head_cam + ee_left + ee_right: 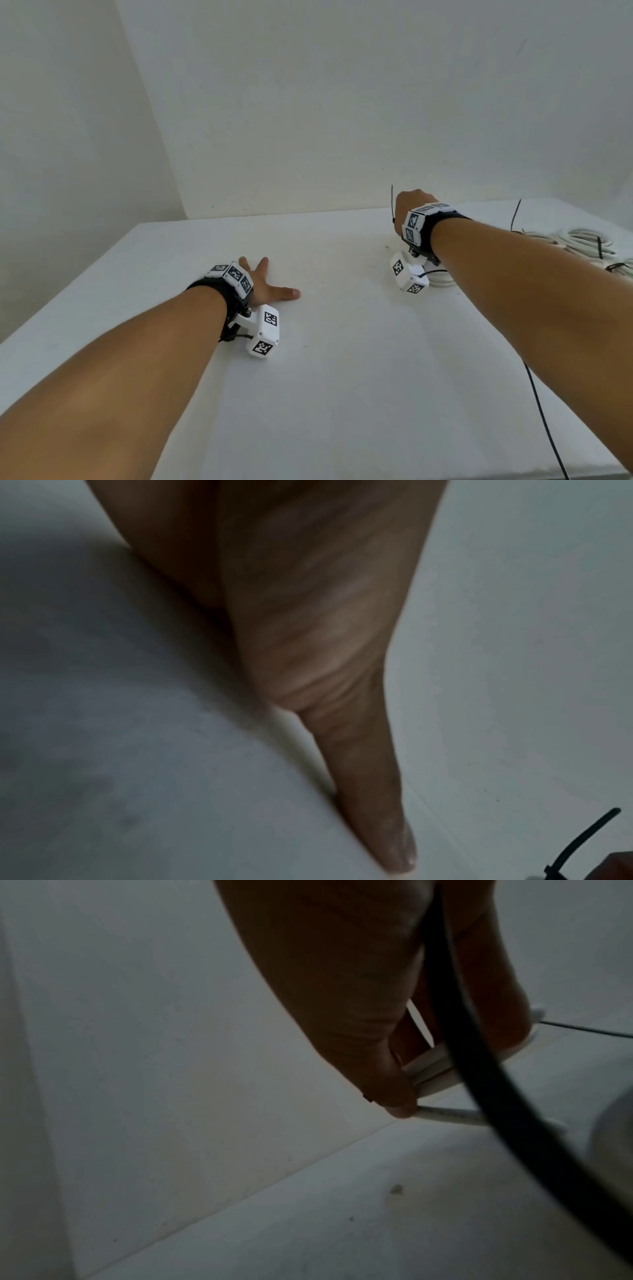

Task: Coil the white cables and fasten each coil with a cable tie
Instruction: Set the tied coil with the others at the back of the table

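My left hand (265,286) lies flat on the white table (342,342), fingers spread and holding nothing; its thumb (373,791) presses the surface. My right hand (412,205) is at the back right, fingers curled round a white cable coil (431,1069) lying on the table. A black cable tie (393,204) sticks up from beside that hand, and its tail also shows in the left wrist view as a cable tie (582,842). Part of the held coil (443,279) shows under the right wrist.
Tied white cable coils (582,245) with black ties lie at the far right edge. A thin black wire (544,421) runs down the right side of the table. White walls stand close behind and to the left.
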### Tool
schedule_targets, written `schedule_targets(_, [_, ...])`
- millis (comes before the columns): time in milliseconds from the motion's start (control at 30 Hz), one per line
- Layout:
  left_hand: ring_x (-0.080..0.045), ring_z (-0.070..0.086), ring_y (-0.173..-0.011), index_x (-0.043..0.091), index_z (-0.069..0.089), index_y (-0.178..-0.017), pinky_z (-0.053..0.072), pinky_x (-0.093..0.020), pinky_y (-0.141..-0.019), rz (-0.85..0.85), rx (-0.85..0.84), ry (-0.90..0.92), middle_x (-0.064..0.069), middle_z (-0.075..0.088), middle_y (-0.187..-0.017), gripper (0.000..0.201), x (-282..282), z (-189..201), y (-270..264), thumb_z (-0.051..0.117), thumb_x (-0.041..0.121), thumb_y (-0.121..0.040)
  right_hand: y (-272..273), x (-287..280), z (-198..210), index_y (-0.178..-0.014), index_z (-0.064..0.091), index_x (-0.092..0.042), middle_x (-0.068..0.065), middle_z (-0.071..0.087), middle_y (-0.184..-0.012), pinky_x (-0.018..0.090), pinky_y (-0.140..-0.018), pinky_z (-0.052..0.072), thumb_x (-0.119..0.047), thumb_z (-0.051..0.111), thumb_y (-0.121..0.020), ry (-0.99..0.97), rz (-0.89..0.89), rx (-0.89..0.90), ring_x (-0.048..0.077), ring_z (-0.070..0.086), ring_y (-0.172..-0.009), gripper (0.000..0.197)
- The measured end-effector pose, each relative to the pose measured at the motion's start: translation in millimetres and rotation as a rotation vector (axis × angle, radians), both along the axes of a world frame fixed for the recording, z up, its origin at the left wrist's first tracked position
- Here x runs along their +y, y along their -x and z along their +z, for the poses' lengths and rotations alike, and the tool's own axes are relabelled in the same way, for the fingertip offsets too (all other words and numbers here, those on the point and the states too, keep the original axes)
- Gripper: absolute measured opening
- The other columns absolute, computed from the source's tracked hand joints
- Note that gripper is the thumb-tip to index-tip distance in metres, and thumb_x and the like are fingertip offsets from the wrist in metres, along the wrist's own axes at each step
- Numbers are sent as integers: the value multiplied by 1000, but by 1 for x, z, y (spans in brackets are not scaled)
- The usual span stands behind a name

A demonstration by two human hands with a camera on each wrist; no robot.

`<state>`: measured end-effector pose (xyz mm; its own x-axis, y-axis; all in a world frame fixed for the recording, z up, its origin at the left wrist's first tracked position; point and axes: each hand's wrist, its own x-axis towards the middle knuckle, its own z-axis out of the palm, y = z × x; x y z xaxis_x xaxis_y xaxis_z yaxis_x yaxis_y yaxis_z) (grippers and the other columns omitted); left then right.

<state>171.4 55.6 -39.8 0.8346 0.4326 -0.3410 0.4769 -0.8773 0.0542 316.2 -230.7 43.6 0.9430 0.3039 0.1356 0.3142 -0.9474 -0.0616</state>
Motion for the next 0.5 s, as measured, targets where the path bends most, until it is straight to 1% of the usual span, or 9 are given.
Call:
schedule_targets(33, [-37, -5, -151, 35, -10, -155, 7, -54, -119, 2, 0, 6, -13, -18, -163, 132, 0, 0, 0, 44, 100, -54, 1, -2, -1, -80, 59, -4, 7, 59, -71, 21, -50, 39, -6, 62, -81, 30, -1, 7, 20, 57, -58, 4])
schedule_targets(100, [-36, -8, -151, 35, -10, -155, 6, -54, -120, 6, 0, 20, -13, -19, -163, 131, 0, 0, 1, 46, 98, -56, 2, -4, -2, -74, 60, -6, 7, 57, -64, 20, -43, 34, -3, 62, -79, 80, 2, 15, 17, 54, -53, 6])
schedule_targets(200, [-36, -11, -151, 35, -11, -155, 4, -55, -121, 9, -1, 30, -13, -20, -163, 131, -1, 1, 1, 47, 98, -56, 0, -4, -4, -69, 57, -7, 7, 56, -62, 20, -43, 34, -3, 63, -79, 120, -7, 35, 16, 53, -52, 12])
schedule_targets(233, [-36, -11, -151, 35, -11, -155, 4, -56, -121, 7, 0, 30, -13, -20, -163, 131, -1, 1, 1, 47, 98, -56, 0, -4, -4, -68, 56, -7, 6, 56, -62, 20, -45, 36, -3, 63, -80, 128, -17, 46, 16, 53, -53, 14])
schedule_targets(300, [-37, -10, -151, 35, -10, -155, 5, -55, -121, 4, 1, 24, -13, -19, -163, 131, -2, 1, 1, 47, 98, -56, 2, -4, -6, -70, 55, -7, 6, 55, -64, 24, -55, 44, -3, 62, -82, 156, -26, 63, 18, 55, -57, 15])
schedule_targets(367, [-37, -9, -151, 35, -9, -156, 6, -55, -121, -3, -2, 16, -13, -18, -163, 130, -2, 2, 1, 47, 98, -57, 0, -6, -11, -73, 53, -9, 6, 56, -70, 28, -64, 47, -5, 60, -85, 217, -40, 99, 22, 58, -67, 14])
schedule_targets(433, [-37, -8, -151, 35, -9, -156, 7, -55, -121, -4, -1, 13, -13, -17, -163, 130, -2, 2, 1, 47, 98, -57, -2, -8, -15, -76, 53, -11, 6, 58, -77, 28, -63, 48, -10, 60, -86, 267, -45, 127, 23, 58, -71, 12])
schedule_targets(467, [-37, -8, -151, 35, -9, -156, 7, -55, -121, -5, 0, 13, -13, -17, -163, 130, -3, 3, 2, 47, 98, -56, -10, -9, -18, -81, 57, -12, 5, 60, -82, 27, -64, 50, -14, 60, -86, 309, -33, 127, 23, 60, -73, 7])
schedule_targets(500, [-37, -8, -151, 35, -9, -155, 6, -55, -121, -3, -2, 14, -13, -18, -163, 130, -2, 3, 2, 47, 98, -57, -13, -8, -16, -90, 64, -12, 5, 64, -90, 28, -70, 53, -19, 60, -85, 322, -49, 159, 24, 63, -78, 9])
